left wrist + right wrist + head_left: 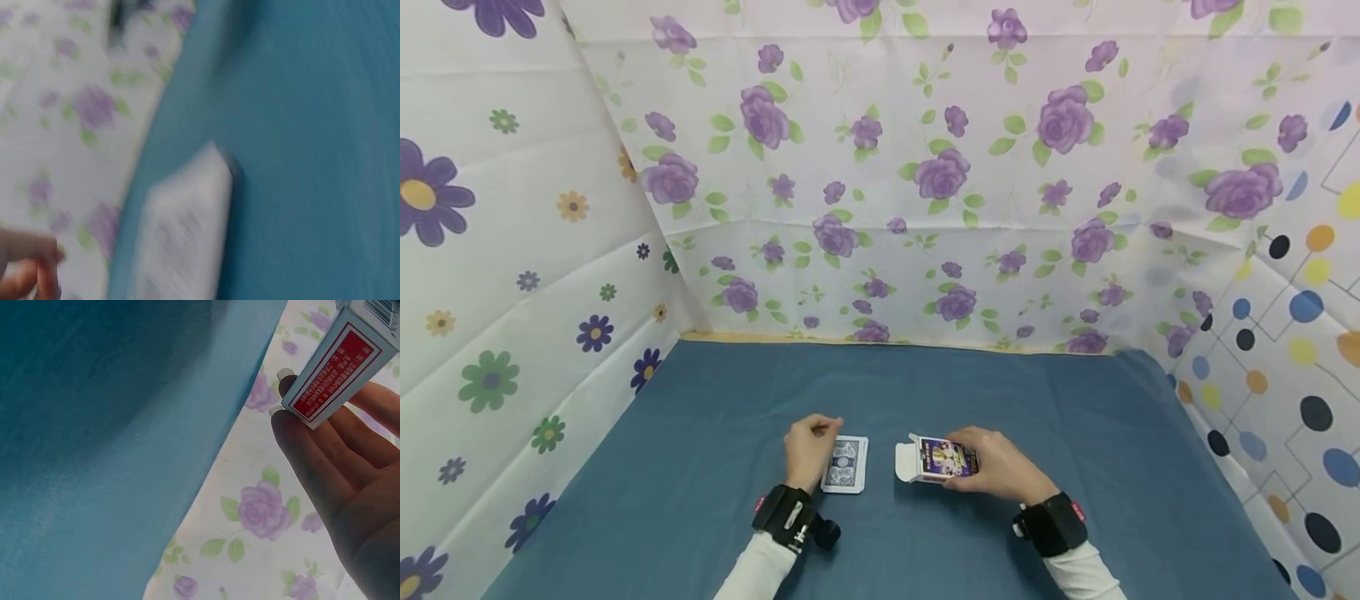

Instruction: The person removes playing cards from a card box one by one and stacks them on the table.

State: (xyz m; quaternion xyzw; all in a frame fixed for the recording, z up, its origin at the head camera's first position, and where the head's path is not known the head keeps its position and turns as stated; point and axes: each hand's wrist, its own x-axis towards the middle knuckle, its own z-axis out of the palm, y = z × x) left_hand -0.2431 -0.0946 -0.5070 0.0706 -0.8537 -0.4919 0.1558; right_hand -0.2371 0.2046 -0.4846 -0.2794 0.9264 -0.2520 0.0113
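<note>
A deck of playing cards (844, 464) lies on the blue cloth, its grey patterned back facing up. Beside and just above its left edge is my left hand (810, 454), its fingers loosely bent with nothing visible between them. In the left wrist view the same deck (184, 231) is blurred, apart from the fingertips (47, 256). To the right, my right hand (1000, 467) grips a card box (947, 458) by its right end. The box's white flap (906, 462) hangs open toward the deck. In the right wrist view one narrow side of the box (335, 374) has a red panel.
A blue cloth (880, 550) covers the table. Flower-patterned sheets (895, 192) rise behind and on the left, with a dotted sheet (1292, 400) on the right. Both wrists wear black camera straps (786, 517).
</note>
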